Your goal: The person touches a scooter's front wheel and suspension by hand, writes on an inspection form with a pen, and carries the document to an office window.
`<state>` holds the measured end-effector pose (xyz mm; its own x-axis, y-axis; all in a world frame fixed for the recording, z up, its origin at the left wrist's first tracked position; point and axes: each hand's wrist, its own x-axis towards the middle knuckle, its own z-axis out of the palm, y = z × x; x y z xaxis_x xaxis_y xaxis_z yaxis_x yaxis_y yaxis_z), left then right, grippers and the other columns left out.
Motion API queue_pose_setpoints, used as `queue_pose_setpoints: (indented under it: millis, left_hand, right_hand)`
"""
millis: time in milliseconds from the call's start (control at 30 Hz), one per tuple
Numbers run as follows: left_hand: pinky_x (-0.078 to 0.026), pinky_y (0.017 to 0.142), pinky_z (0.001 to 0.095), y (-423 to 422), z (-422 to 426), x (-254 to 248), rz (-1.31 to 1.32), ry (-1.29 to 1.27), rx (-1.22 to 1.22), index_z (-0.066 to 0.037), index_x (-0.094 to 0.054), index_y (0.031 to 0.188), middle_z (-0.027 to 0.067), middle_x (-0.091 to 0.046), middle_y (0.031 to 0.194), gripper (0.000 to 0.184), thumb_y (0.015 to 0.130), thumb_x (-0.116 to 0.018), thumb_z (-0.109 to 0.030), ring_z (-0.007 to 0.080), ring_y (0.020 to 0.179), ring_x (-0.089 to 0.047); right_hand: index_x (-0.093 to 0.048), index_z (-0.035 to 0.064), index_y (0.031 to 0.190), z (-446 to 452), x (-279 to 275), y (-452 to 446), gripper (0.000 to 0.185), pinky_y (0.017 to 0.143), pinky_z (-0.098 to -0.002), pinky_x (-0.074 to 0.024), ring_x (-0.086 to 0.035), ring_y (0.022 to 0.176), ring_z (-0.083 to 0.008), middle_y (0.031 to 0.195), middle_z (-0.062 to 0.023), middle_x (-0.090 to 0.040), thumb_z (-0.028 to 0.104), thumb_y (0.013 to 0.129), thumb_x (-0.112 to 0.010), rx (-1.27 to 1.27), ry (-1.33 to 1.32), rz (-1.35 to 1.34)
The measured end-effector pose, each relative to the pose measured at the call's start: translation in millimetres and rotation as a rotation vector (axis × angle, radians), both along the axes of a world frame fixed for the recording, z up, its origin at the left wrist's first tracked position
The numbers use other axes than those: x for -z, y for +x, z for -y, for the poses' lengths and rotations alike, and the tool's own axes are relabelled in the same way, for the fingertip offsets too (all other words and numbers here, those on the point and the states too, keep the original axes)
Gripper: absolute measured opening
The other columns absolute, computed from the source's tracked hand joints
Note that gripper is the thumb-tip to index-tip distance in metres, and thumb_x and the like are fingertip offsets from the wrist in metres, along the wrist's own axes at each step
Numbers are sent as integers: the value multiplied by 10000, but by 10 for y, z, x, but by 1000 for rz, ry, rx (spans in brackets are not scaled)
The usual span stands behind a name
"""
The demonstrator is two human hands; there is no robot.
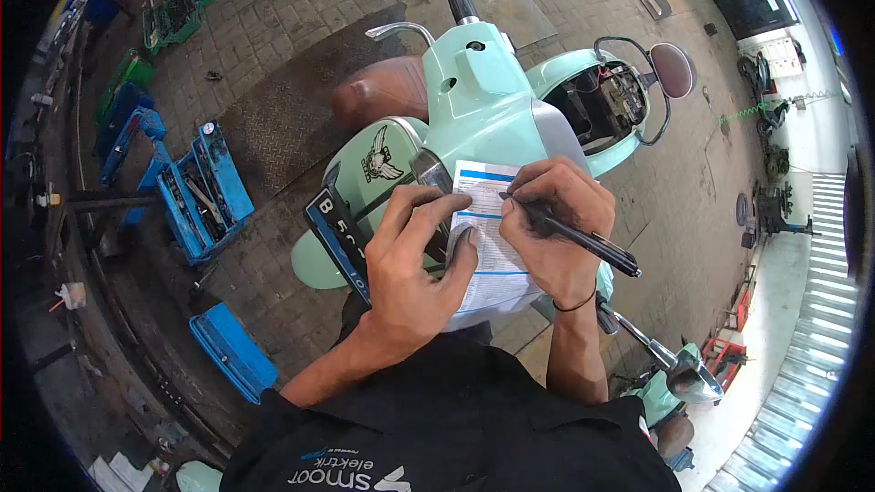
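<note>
In the head view a printed form with blue bands lies in front of me, over the mint-green scooter. My left hand grips the form's left edge, thumb on top of the sheet. Between the thumb and fingers of my right hand is a black pen. Its tip points at the upper part of the form, though I cannot tell whether it touches. Just left of my left hand is a black number plate. The scooter's headlight housing is open, with wiring showing inside.
A blue toolbox with tools stands open on the paved floor at left, near another blue case. Green toolboxes sit farther back. A round mirror sticks out at right, and another mirror is nearer me.
</note>
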<state>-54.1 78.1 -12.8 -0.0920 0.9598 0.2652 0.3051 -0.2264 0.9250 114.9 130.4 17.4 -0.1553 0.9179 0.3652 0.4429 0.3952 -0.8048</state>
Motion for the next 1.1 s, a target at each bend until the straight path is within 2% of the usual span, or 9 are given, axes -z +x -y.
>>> queue_pose_setpoints:
  millis: [400,500,600,667,733,833,867,1000,1100]
  left_hand:
    - [-506,579,223,5,25,12,110,-53,28,63,-675,1154,132,-598,1123,311,847,-726,65,101,774,-666]
    - [-519,590,223,-28,49,5,182,-53,18,80,-654,1155,137,-611,1137,293,869,-713,73,106,820,-685]
    - [-528,605,227,-113,109,-95,191,-29,-54,104,-633,1152,153,-628,1159,286,879,-713,73,113,848,-692]
    - [-522,613,222,-180,170,-189,177,8,-139,124,-610,1162,185,-637,1189,307,880,-721,72,122,857,-694]
    - [-528,617,220,-260,193,-346,-41,271,-185,108,-567,1210,191,-643,1147,371,873,-721,89,154,851,-706]
    - [-556,600,233,-193,285,-687,-16,463,-87,73,-555,1229,207,-644,1119,437,837,-747,101,180,861,-715]
    - [-615,709,319,-156,308,-829,-1,504,-23,28,-602,1230,179,-712,1042,500,779,-812,79,244,882,-721]
    - [-597,803,300,29,270,-1031,132,628,311,56,-599,1260,234,-712,1132,438,853,-751,-1,250,884,-715]
    - [-543,904,347,17,265,-877,125,540,326,63,-553,1297,241,-669,1170,439,888,-683,-26,251,987,-667]
  right_hand:
    - [-626,-14,810,12,64,59,180,635,-259,-512,-650,685,-145,821,-100,-682,-73,685,-742,16,23,-83]
    - [-643,-15,908,69,-51,90,105,694,-271,-530,-659,721,-159,888,-120,-703,-25,839,-722,52,68,-299]
    - [-663,-4,1089,330,-203,162,181,718,-307,-550,-692,740,-190,1009,-175,-733,117,1065,-530,180,71,-311]
    - [-677,1,1118,523,-300,203,155,724,-314,-556,-718,763,-198,1028,-171,-740,70,1029,-570,103,-8,-115]
    - [-691,8,1209,626,-464,209,328,828,-336,-567,-744,941,-259,1089,-183,-733,-22,882,-702,-131,-116,60]
    - [-583,-50,1375,776,-736,8,663,970,-379,-532,-716,1122,-329,1231,-230,-704,243,844,-851,-292,-113,-78]
    - [-583,-50,1375,847,-752,21,663,970,-379,-532,-716,1122,-329,1231,-230,-704,243,844,-851,-293,-92,-77]
    - [-513,-93,1429,1039,-954,124,828,954,-364,-534,-720,1106,-287,1187,-229,-717,362,831,-862,-283,-349,-392]
    - [-586,-57,1356,979,-848,223,547,794,-281,-529,-695,879,-166,1013,-145,-736,176,901,-782,-148,-335,-304]
